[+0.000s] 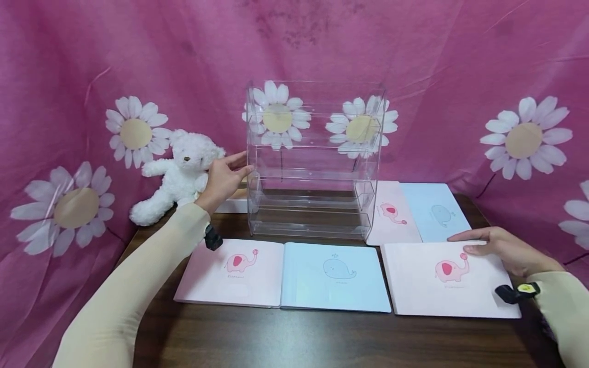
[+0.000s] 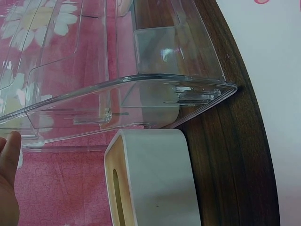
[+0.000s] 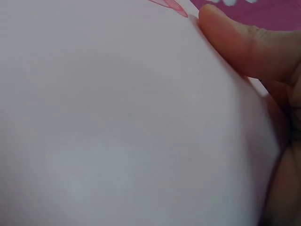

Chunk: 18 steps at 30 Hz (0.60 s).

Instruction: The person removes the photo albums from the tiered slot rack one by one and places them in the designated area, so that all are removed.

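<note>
A clear acrylic tiered rack (image 1: pixel 310 228) stands upright on the table. My left hand (image 1: pixel 223 179) touches its left side with straight fingers; in the left wrist view, only the fingertips (image 2: pixel 10 155) show beside the clear panel. At the right, my right hand (image 1: pixel 511 250) holds a pale pink booklet (image 1: pixel 414 291) with a red-eared elephant on its cover. Its thumb (image 3: pixel 235 42) lies on the cover, while the other fingers are mostly hidden behind the booklet. Left of that lie a pink elephant booklet (image 1: pixel 207 281) and a blue whale booklet (image 1: pixel 313 286), side by side before the rack.
Behind the held booklet lie another pink booklet (image 1: pixel 391 230) and a blue one (image 1: pixel 434 214). A white plush bear (image 1: pixel 179 174) sits at the back left. Near the rack's left side is a white box (image 2: pixel 160 174) with a slotted wooden face. Pink flowered cloth (image 1: pixel 428 51) hangs behind.
</note>
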Each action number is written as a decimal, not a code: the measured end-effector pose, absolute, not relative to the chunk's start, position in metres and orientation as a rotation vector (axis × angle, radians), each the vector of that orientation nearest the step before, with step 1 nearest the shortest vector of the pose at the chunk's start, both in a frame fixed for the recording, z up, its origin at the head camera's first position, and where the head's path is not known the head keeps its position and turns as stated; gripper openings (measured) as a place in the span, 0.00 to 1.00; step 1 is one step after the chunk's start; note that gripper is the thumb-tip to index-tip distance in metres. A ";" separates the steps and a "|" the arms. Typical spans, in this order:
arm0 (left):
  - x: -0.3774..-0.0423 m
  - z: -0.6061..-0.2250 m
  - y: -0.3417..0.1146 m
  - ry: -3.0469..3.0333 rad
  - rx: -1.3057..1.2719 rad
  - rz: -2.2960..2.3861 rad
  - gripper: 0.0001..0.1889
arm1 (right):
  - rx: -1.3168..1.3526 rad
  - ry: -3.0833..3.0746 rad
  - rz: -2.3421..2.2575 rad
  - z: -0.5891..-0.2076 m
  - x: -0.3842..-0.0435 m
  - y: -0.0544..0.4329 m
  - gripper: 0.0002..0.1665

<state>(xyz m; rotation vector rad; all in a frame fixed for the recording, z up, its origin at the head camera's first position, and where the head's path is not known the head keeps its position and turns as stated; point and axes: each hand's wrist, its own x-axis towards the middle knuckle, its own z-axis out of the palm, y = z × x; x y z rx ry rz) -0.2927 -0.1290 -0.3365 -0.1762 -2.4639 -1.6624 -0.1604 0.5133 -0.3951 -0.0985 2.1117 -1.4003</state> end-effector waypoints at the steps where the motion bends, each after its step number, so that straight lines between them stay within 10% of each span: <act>1: -0.292 -0.337 -0.129 -2.467 -0.169 -1.663 0.29 | -0.081 2.110 -1.391 -0.398 -0.161 0.511 0.22; 18: -0.291 -0.337 -0.130 -2.477 -0.176 -1.664 0.29 | -0.042 2.568 -1.047 -0.430 -0.165 0.493 0.24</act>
